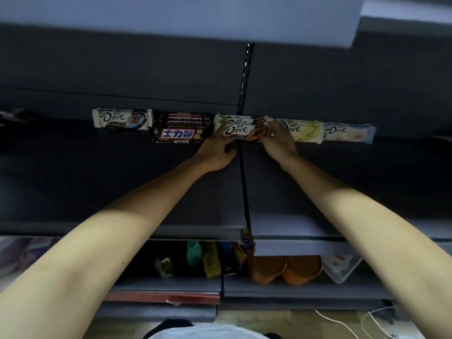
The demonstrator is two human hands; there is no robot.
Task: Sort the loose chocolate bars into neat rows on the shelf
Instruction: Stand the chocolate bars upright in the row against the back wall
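Shelf (122, 182): dark, flat, and bare from its front lip back to the row of chocolate bars lined against the rear wall. A vertical slotted rail (244, 77) splits the back wall at centre, and a dark seam (243, 182) runs forward from it across the shelf between the two forearms. Open surface lies on both sides of the seam, in front of the bars.

Row, left to right: a white Dove bar (122, 119) standing apart at the left end; a stack of dark bars (182, 129), the front one printed with three large Chinese characters in white on blue; a white Dove stack (238, 127) at centre, straddling the seam; a pale yellow Dove bar (305, 132); a pale blue Dove bar (349, 132) at the right end. Bars from the dark stack rightward touch or nearly touch end to end.

Left hand (216, 152): fingers curled against the left end of the centre stack. Right hand (277, 138): fingers curved over the stack's right end, partly covering the yellow bar. The stack is gripped between both hands.

Lower shelves (293, 287) hold orange tubs (286, 269) and coloured packets (210, 261); their labels are unreadable.
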